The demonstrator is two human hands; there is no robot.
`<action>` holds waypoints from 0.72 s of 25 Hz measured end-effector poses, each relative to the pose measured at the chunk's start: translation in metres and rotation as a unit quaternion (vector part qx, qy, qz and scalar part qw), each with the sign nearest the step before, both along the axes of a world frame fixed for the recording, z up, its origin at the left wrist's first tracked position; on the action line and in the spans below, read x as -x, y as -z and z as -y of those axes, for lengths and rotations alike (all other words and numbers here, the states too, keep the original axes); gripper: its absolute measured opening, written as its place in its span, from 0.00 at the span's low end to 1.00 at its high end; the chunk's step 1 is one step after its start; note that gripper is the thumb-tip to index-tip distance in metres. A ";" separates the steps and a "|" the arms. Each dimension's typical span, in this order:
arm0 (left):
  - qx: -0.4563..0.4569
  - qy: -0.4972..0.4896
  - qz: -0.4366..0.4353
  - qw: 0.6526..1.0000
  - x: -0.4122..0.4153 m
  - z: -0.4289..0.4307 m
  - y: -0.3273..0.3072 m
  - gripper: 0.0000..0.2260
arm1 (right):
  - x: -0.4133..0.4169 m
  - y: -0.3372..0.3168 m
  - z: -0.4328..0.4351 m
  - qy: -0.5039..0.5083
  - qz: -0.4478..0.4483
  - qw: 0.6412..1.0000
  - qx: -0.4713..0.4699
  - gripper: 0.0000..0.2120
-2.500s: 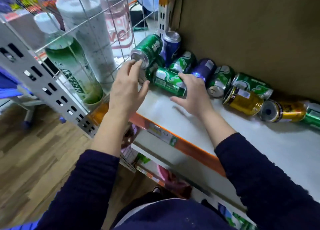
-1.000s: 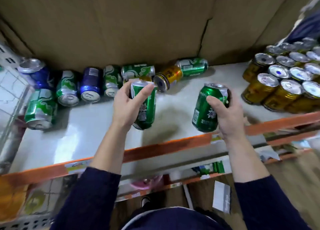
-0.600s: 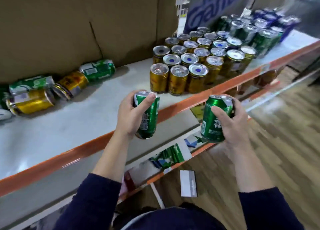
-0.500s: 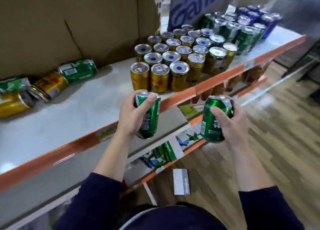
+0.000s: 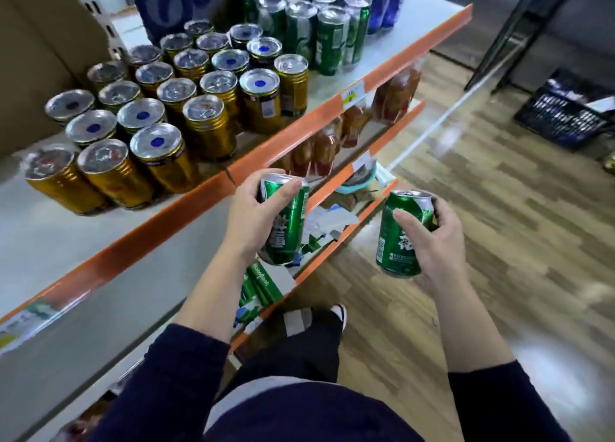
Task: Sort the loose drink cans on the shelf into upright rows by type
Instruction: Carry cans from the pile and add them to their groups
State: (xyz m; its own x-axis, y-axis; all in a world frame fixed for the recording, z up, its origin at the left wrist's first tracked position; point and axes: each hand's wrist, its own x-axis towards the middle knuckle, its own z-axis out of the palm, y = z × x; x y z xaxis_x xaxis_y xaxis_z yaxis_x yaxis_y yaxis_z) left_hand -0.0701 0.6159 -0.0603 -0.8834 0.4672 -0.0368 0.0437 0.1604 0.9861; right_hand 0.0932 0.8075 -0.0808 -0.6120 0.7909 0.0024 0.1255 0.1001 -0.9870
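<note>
left grip [image 5: 248,222] round green can [image 5: 289,223] | right grip [image 5: 436,238] round second can [image 5: 397,238] (apparently same type) | tops up

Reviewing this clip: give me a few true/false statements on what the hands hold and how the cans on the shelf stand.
1. The left hand grips the left green can and the right hand grips the right green can. True.
2. The gold cans lie on their sides. False: they stand upright in rows on the shelf.
3. Standing green cans are grouped beyond the gold cans, with blue cans beyond those. True.
4. Both held cans rest on the shelf. False: they are held off it, on the near side of its orange edge.
</note>
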 end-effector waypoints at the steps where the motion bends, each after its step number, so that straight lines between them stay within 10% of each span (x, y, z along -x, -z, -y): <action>1: -0.002 0.008 0.003 1.000 0.005 -0.020 0.003 0.22 | 0.003 0.001 -0.017 0.006 0.004 1.000 0.001 0.20; 18: -0.054 0.015 -0.005 0.998 0.136 -0.297 -0.021 0.24 | 0.164 -0.027 -0.283 -0.049 0.003 0.999 -0.005 0.23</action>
